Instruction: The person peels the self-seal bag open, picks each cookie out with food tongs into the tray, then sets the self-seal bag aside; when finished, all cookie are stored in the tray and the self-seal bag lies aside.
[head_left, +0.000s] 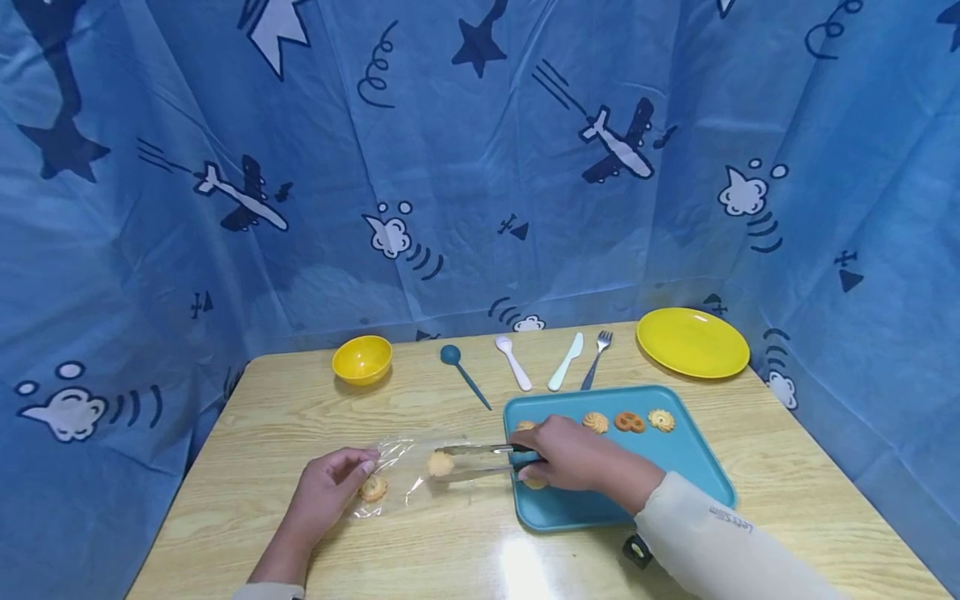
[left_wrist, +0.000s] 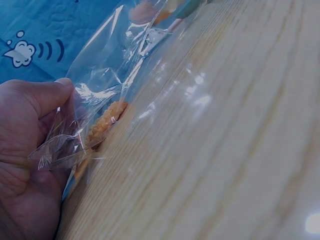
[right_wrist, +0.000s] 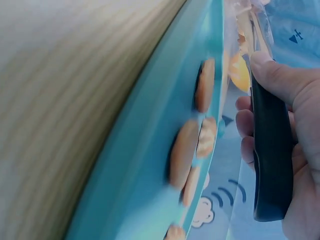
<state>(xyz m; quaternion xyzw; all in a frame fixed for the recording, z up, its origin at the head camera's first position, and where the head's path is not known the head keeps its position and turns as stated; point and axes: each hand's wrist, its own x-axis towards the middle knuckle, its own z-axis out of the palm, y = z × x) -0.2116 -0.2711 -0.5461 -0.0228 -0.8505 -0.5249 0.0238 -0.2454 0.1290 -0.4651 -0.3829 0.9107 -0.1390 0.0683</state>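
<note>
My left hand pinches the left end of a clear plastic bag lying low over the table. Inside, close to my fingertips, is a round cookie; the left wrist view shows its ridged edge through the film. My right hand grips metal tongs by their black handle. The tips of the tongs reach left into the bag, with a pale cookie between them. Beneath my right hand is the teal tray, which hides part of its left side.
Several cookies, including a swirled one and a pretzel-shaped one, lie on the tray. Behind are a yellow bowl, a dark spoon, a lilac spoon, a pale knife, a fork and a yellow plate.
</note>
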